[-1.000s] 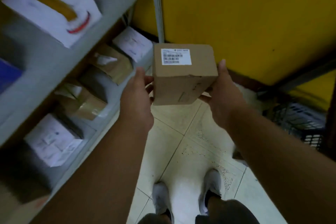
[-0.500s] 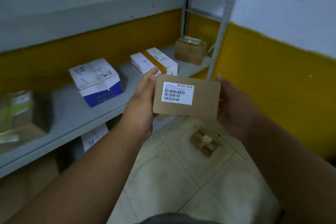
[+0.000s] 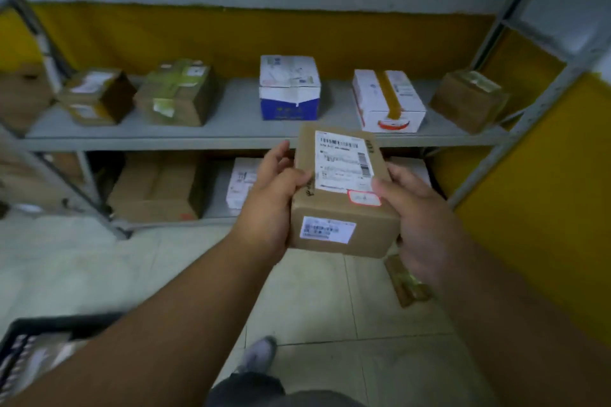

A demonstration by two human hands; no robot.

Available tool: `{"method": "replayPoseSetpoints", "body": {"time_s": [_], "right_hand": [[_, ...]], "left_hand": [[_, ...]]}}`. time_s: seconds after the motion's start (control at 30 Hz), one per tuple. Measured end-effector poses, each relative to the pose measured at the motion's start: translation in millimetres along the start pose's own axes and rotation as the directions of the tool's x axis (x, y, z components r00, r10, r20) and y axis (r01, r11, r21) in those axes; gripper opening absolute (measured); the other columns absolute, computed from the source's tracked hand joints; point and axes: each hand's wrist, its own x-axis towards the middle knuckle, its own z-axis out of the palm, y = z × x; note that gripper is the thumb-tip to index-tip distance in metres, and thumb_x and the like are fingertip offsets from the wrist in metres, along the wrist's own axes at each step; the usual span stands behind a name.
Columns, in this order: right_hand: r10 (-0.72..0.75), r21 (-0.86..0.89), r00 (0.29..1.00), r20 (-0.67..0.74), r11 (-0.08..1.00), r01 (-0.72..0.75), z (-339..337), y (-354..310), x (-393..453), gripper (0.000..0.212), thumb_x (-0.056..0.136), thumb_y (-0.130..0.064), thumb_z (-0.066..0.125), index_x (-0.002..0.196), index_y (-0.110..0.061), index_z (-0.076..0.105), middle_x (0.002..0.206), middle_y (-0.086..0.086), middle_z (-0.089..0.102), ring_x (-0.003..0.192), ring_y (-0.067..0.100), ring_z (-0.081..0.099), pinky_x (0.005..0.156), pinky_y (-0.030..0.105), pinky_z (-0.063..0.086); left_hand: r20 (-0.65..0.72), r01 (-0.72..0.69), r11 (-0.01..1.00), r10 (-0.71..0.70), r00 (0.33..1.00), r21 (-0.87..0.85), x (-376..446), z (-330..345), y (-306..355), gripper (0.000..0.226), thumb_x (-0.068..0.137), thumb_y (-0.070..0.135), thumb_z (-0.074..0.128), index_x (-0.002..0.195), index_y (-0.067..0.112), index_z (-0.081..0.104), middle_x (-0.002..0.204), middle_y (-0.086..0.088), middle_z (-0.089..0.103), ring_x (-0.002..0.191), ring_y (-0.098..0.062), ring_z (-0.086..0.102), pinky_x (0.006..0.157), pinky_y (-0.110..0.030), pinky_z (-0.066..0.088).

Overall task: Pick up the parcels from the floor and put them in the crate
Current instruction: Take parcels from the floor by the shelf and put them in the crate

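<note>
Both the left hand and right hand grip a small cardboard parcel by its sides, held chest-high before the shelf. It looks light and stiff, so opposite side faces suit the grip. The black crate sits low left.

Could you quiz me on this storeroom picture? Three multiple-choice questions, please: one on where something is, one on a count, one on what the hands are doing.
1. Where is the black crate?
A. on the shelf
B. on the floor at lower left
C. against the yellow wall at right

2. How many boxes stand on the middle shelf?
A. three
B. five
C. eight

3. How is the parcel held?
A. by both hands
B. by the left hand alone
C. it lies on the floor

Answers:
1 B, its dark rim shows in the lower left corner.
2 B, three brown and two white ones stand in a row.
3 A, the left hand and right hand grip its two sides.
</note>
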Motion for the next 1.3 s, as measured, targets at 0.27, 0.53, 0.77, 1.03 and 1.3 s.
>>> {"method": "replayPoseSetpoints", "body": {"time_s": [0.27,0.53,0.77,1.03,1.3], "right_hand": [[0.259,-0.051,0.874,0.410,0.964,-0.262,68,61,-44,0.044,0.094,-0.016,0.062,0.136,-0.029,0.056,0.113,0.003,0.076,0.100,0.025,0.075,0.093,0.047,0.055],[0.231,-0.217,0.839,0.493,0.966,-0.138,172,109,-99,0.053,0.093,-0.012,0.067,0.133,-0.042,0.049,0.116,-0.004,0.073,0.097,0.022,0.075,0.089,0.051,0.059],[0.262,-0.255,0.847,0.462,0.954,-0.157,319,186,-178,0.031,0.096,-0.028,0.065,0.122,-0.035,0.051,0.101,-0.005,0.073,0.079,0.013,0.077,0.072,0.042,0.064],[0.158,-0.317,0.872,0.463,0.948,-0.004,445,236,-238,0.033,0.098,-0.035,0.061,0.127,-0.029,0.047,0.098,-0.013,0.070,0.074,0.000,0.072,0.058,0.022,0.058],[0.107,-0.518,0.879,0.466,0.838,0.173,503,240,-184,0.030,0.098,-0.031,0.061,0.119,-0.038,0.040,0.112,-0.013,0.065,0.094,0.009,0.068,0.067,0.021,0.055]], "left_hand": [[-0.325,-0.007,0.985,0.063,0.943,0.171,-122,-80,-26,0.055,0.097,0.010,0.047,0.140,0.044,0.043,0.118,0.007,0.070,0.103,-0.023,0.071,0.084,-0.043,0.059],[-0.516,0.117,0.962,0.029,0.856,0.248,-206,-179,-22,0.053,0.095,0.037,0.060,0.138,0.056,0.034,0.115,0.000,0.070,0.089,-0.022,0.075,0.074,-0.045,0.062],[-0.585,0.158,0.881,0.154,0.796,0.446,-306,-310,-8,0.061,0.095,0.035,0.061,0.143,0.054,0.027,0.109,0.022,0.061,0.086,0.002,0.070,0.073,-0.027,0.062],[-0.612,0.169,0.897,0.132,0.779,0.409,-362,-446,16,0.054,0.097,0.033,0.057,0.130,0.070,0.033,0.116,0.019,0.067,0.098,-0.010,0.072,0.087,-0.045,0.058],[-0.643,0.216,0.877,0.129,0.755,0.429,-309,-508,39,0.060,0.097,0.018,0.058,0.139,0.055,0.038,0.108,0.021,0.063,0.099,-0.003,0.065,0.075,-0.030,0.059]]}}
